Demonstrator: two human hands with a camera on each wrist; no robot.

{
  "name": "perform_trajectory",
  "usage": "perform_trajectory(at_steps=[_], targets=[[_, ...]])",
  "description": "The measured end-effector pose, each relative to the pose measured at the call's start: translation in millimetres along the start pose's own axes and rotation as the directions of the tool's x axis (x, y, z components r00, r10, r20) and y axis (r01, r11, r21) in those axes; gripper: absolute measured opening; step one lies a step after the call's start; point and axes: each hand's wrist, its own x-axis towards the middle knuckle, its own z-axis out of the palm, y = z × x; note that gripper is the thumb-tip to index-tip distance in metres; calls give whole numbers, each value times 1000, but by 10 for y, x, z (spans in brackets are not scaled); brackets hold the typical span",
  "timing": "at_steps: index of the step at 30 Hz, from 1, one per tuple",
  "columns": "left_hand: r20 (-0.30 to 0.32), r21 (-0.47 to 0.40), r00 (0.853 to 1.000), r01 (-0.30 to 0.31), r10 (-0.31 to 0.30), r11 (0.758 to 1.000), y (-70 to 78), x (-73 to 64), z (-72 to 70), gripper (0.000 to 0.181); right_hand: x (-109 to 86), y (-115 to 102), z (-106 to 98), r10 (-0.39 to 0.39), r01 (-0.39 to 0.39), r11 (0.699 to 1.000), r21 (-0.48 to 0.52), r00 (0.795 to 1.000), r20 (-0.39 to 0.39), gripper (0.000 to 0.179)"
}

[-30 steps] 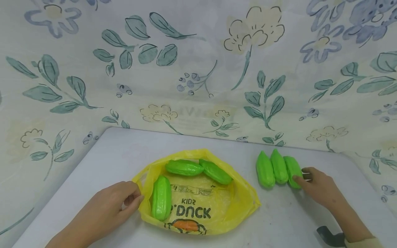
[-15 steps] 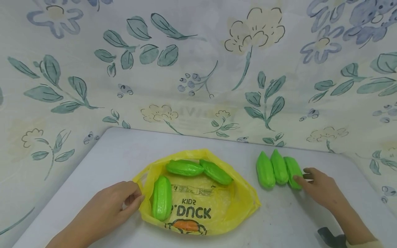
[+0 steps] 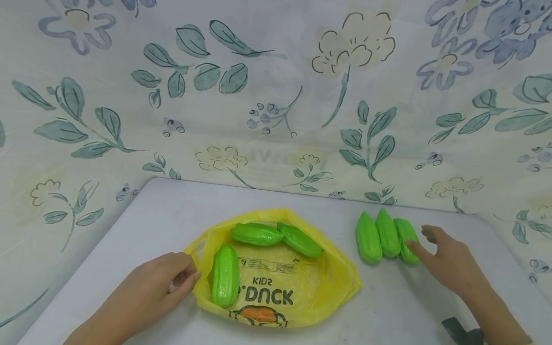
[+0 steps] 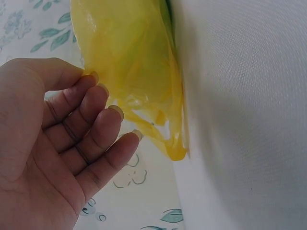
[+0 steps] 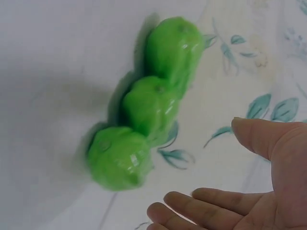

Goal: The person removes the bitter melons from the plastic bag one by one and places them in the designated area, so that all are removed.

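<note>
My left hand pinches the left edge of a yellow plastic bag between thumb and fingertips, as the left wrist view also shows. The bag lies with its mouth spread, printed lettering visible inside. Within it are three glossy, bright green, ridged, cucumber-like vegetables. Three more like them stand side by side to the right of the bag. The rightmost of these, a green vegetable, is nearest my right hand. That hand's thumb and fingers are spread apart in the right wrist view, holding nothing.
A white table carries everything. Behind and beside it hangs a cloth printed with flowers and leaves. A dark curved object shows by the right forearm at the front.
My right hand has drawn slightly away from the rightmost green vegetable, its fingers opening wider. The left hand and the bag stay as they were.
</note>
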Motion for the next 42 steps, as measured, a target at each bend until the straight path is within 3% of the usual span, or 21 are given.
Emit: perform_trajectory(at_steps=[8, 22, 29, 34, 42], targets=[[-15, 1, 1000, -7, 7, 1000, -4, -7, -7, 16, -120, -348, -30, -56, 56, 998, 0, 998, -24, 86], [-30, -2, 999, -24, 24, 1000, 0, -5, -20, 18, -342, -668, -57, -146, 148, 989, 26, 987, -71, 85], [5, -14, 1000, -3, 3, 1000, 4, -6, -11, 15, -423, -851, 1, -169, 170, 985, 7, 985, -34, 85], [-9, -7, 1000, -11, 11, 1000, 6, -15, -9, 17, -464, -994, 52, -170, 170, 985, -7, 985, -9, 86], [-25, -7, 999, -29, 29, 1000, 1, -15, -14, 17, -543, -1184, 114, -277, 277, 961, -28, 960, -26, 80]])
